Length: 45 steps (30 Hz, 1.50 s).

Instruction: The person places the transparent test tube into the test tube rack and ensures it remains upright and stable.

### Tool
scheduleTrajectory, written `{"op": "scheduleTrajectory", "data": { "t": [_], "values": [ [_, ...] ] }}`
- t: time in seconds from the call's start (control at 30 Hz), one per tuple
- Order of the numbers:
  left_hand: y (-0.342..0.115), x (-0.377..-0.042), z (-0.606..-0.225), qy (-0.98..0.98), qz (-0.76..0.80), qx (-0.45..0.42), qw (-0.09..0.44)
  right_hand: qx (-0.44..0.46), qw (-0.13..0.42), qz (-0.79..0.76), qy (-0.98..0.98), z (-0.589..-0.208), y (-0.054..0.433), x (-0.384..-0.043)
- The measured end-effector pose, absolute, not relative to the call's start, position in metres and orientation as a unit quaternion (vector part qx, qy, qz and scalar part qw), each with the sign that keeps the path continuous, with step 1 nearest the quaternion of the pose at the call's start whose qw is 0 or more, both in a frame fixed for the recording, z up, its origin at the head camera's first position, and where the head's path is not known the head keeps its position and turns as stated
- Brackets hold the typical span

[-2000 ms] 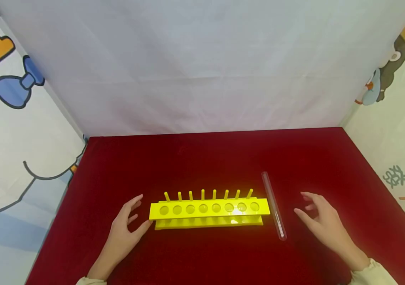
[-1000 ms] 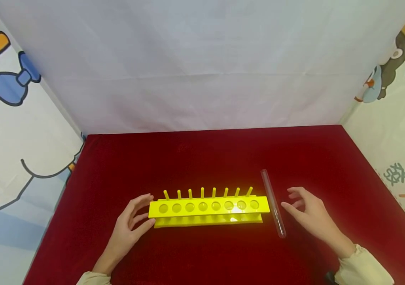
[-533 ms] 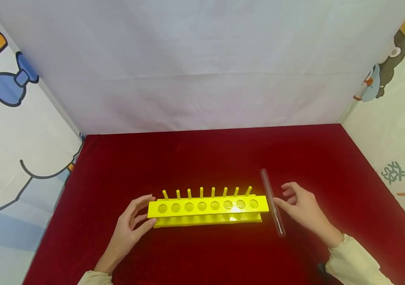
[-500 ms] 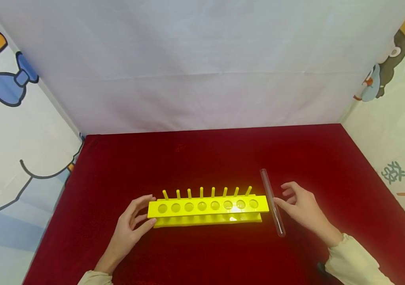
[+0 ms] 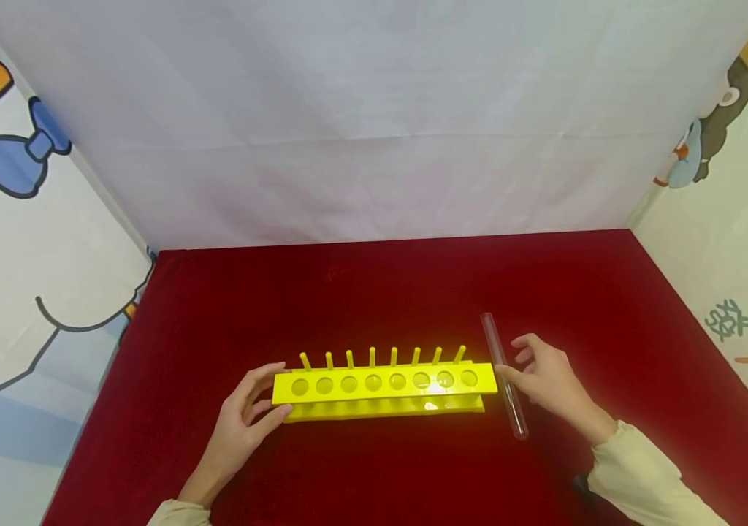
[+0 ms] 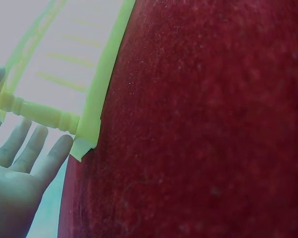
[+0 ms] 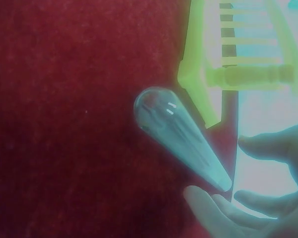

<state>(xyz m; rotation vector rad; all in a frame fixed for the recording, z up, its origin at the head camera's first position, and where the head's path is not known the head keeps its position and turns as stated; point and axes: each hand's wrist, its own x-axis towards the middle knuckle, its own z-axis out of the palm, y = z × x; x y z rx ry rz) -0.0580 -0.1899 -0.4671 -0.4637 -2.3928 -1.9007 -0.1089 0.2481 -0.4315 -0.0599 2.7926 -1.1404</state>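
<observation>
A yellow test tube rack (image 5: pixel 383 387) with a row of round holes and several pegs stands on the table. My left hand (image 5: pixel 232 424) is at its left end, thumb in front and fingers behind. In the left wrist view the straightened fingers of that hand (image 6: pixel 20 173) lie by the rack's end post (image 6: pixel 44 114). Just right of the rack lies a clear glass test tube (image 5: pixel 512 410). My right hand (image 5: pixel 548 376) hovers over it with thumb and fingers apart. The right wrist view shows the tube (image 7: pixel 176 131) between the spread fingers and the rack, ungripped.
Dark red cloth (image 5: pixel 374 292) covers the table. A white curtain (image 5: pixel 374 131) hangs behind it. Printed cloth panels stand at the left (image 5: pixel 12 256) and right (image 5: pixel 735 241) sides. A small dark object (image 5: pixel 583 488) shows beside the right sleeve.
My right hand has moved left, from well clear of the test tube to over it. My left hand has shifted slightly right against the rack's end. The tube and rack lie as before.
</observation>
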Motion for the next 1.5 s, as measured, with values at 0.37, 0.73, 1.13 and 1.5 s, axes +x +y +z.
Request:
{"op": "scheduleTrajectory", "data": {
  "t": [0.37, 0.73, 1.13, 1.5],
  "values": [
    [-0.190, -0.058, -0.472, -0.762, -0.630, -0.146, 0.023, -0.011, 0.081, -0.363, 0.928, -0.437, 0.245, -0.121],
    [-0.192, -0.059, -0.472, -0.754, -0.639, -0.152, 0.025, 0.002, 0.094, -0.362, 0.927, -0.442, 0.240, -0.128],
    [-0.192, -0.059, -0.473, -0.747, -0.648, -0.144, 0.021, 0.001, 0.110, -0.370, 0.923, -0.442, 0.238, -0.133],
    [-0.193, -0.058, -0.472, -0.746, -0.651, -0.141, 0.016, 0.019, 0.130, -0.376, 0.917, -0.440, 0.238, -0.134]
  ]
}}
